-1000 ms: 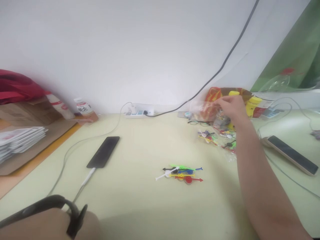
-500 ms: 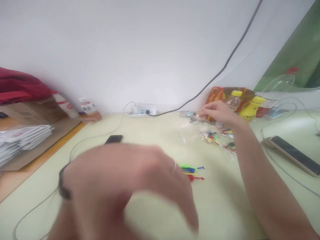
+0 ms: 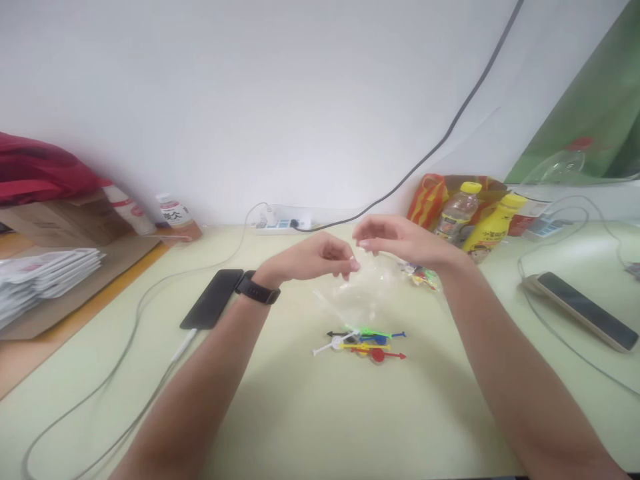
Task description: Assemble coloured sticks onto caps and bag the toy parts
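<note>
My left hand (image 3: 320,259) and my right hand (image 3: 395,241) are raised side by side over the pale desk (image 3: 300,413), fingers pinched on the top edge of a clear plastic bag (image 3: 360,293) that hangs between them. A black watch sits on my left wrist. Under the bag lies a small pile of coloured plastic picks (image 3: 363,342) in red, yellow, blue, green, white and black. More coloured pieces (image 3: 424,277) lie behind my right wrist.
A black phone (image 3: 213,308) on a white cable lies at left, another phone (image 3: 583,310) at right. A power strip (image 3: 280,225) sits by the wall. Yellow-capped bottles (image 3: 480,223) stand before an orange bag. White packets (image 3: 40,273) are stacked on cardboard at left.
My left hand rose from the near left corner and swept up to the bag. My right hand drew the clear bag from the far right toward the middle, above the picks.
</note>
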Action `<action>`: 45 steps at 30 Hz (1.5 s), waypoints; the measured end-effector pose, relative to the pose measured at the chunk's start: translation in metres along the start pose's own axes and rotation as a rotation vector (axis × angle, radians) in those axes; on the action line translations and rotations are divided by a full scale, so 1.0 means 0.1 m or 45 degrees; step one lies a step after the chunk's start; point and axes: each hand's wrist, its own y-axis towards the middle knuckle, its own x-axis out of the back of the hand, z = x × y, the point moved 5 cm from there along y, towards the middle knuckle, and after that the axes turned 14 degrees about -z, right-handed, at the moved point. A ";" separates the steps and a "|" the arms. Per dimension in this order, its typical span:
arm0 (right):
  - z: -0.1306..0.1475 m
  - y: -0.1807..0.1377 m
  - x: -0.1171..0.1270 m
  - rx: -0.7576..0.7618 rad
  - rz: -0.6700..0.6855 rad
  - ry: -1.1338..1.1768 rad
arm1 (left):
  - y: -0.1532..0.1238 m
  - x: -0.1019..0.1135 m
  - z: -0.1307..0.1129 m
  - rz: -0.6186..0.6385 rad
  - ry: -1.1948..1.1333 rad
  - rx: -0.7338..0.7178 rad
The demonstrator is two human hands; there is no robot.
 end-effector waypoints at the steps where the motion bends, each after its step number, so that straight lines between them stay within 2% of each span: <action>1: -0.04 0.00 0.04 -0.035 -0.046 -0.034 | 0.02 0.03 0.04 -0.062 -0.026 0.010; 3: -0.15 -0.01 0.10 -0.132 -0.053 -0.127 | 0.06 0.12 0.14 -0.224 -0.068 0.026; 5: -0.25 -0.02 0.14 -0.190 0.028 -0.163 | 0.08 0.20 0.24 -0.354 -0.103 0.039; 7: -0.30 -0.02 0.17 -0.188 0.054 -0.113 | 0.09 0.21 0.32 -0.367 -0.114 0.056; 10: -0.31 0.00 0.23 -0.174 0.002 -0.069 | 0.10 0.19 0.36 -0.328 -0.108 0.043; 15: -0.25 0.00 0.23 -0.135 0.090 -0.145 | 0.11 0.22 0.26 -0.508 -0.131 -0.047; 18: -0.25 -0.01 0.25 -0.131 0.071 -0.138 | 0.11 0.25 0.22 -0.551 -0.128 -0.084; 27: -0.20 -0.02 0.27 -0.108 -0.056 -0.117 | 0.05 0.37 0.23 -0.595 -0.065 -0.041; 34: -0.19 0.00 0.29 -0.096 -0.197 -0.072 | 0.08 0.31 0.38 -0.445 -0.012 0.107; 39: -0.25 0.01 0.29 -0.136 -0.172 -0.050 | 0.09 0.28 0.44 -0.396 -0.056 0.144; 45: -0.25 0.04 0.25 -0.142 -0.176 -0.098 | 0.07 0.26 0.39 -0.354 -0.069 0.100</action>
